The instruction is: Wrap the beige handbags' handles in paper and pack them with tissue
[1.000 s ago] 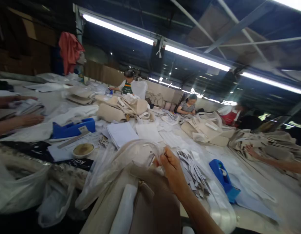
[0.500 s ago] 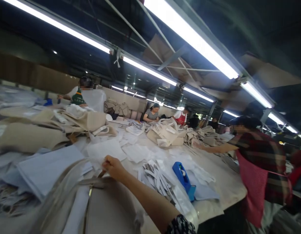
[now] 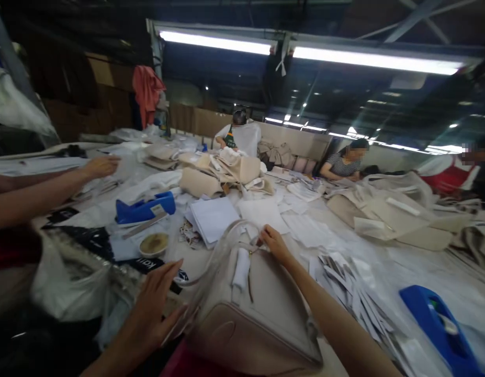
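A beige bag stands at the table's near edge, with a zipper along its top and a rolled white piece by the zipper pull. My right hand is closed on a small brown strap or tab at the bag's far top end. To the left of the bag, my left hand has its fingers spread, its thumb close to the bag's side. A clear plastic-wrapped handle arches over the bag's left side. White paper sheets lie just beyond it.
A blue tape dispenser lies at right, another at left near a round dish. Paper strips lie right of my arm. Beige bags are piled farther back. Another person's hand reaches in from the left. Several people stand or sit beyond.
The view has swung left and levelled. My left hand and another person's arms at left now show, and more of the bag is visible. My right hand still grips its top end.
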Action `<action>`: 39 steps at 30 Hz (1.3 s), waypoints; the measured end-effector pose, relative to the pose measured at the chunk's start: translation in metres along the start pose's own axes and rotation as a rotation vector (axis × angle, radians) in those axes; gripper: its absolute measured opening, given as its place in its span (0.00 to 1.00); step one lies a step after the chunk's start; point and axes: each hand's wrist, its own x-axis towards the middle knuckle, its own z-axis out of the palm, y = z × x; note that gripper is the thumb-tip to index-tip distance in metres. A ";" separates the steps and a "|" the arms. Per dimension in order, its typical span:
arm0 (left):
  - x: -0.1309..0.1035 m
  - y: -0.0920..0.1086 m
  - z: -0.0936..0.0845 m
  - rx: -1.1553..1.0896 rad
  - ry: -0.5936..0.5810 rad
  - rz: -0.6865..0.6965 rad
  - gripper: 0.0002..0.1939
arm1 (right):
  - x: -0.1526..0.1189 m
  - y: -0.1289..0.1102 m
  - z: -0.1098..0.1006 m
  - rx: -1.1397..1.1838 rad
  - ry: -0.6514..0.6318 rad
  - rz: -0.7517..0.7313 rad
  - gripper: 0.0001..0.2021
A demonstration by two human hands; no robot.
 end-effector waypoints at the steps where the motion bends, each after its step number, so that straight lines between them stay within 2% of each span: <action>1: 0.004 -0.004 0.001 0.030 -0.061 0.012 0.42 | -0.002 0.001 -0.002 0.002 0.001 -0.009 0.10; 3: 0.014 -0.008 0.010 0.089 -0.218 0.028 0.45 | -0.008 -0.001 -0.006 -0.011 0.005 -0.026 0.10; 5: 0.024 -0.009 0.024 0.160 -0.323 0.006 0.44 | -0.015 -0.008 -0.011 -0.044 0.023 -0.042 0.08; 7: 0.030 -0.009 0.039 0.238 -0.329 -0.012 0.42 | -0.026 -0.019 -0.015 -0.089 0.083 -0.056 0.09; 10: 0.035 -0.009 0.055 0.297 -0.278 -0.027 0.31 | -0.063 -0.047 -0.014 -0.172 0.146 -0.123 0.21; 11: 0.036 -0.009 0.058 0.293 -0.265 -0.043 0.27 | -0.082 -0.058 -0.012 -0.215 0.116 -0.170 0.23; 14: 0.040 -0.008 0.059 0.255 -0.262 -0.096 0.21 | -0.149 -0.081 -0.001 -0.387 -0.113 -0.276 0.32; 17: 0.047 -0.005 0.051 0.220 -0.269 -0.132 0.19 | -0.203 -0.082 0.012 -0.640 -0.167 -0.260 0.44; 20: 0.056 0.004 0.038 0.158 -0.291 -0.153 0.20 | -0.229 -0.073 0.021 -0.780 -0.146 -0.226 0.47; 24: 0.064 0.027 0.019 -0.059 -0.299 -0.080 0.14 | -0.240 -0.067 0.036 -0.836 -0.172 -0.354 0.39; 28: 0.063 0.049 0.001 -0.308 -0.316 -0.059 0.11 | -0.257 -0.063 0.058 -0.863 -0.212 -0.489 0.33; 35: 0.043 0.082 -0.039 -0.542 -0.584 -0.120 0.15 | -0.292 -0.056 0.088 -0.894 -0.218 -0.567 0.27; 39: 0.033 0.103 -0.056 -0.665 -0.683 -0.159 0.11 | -0.308 -0.050 0.094 -0.838 -0.322 -0.520 0.19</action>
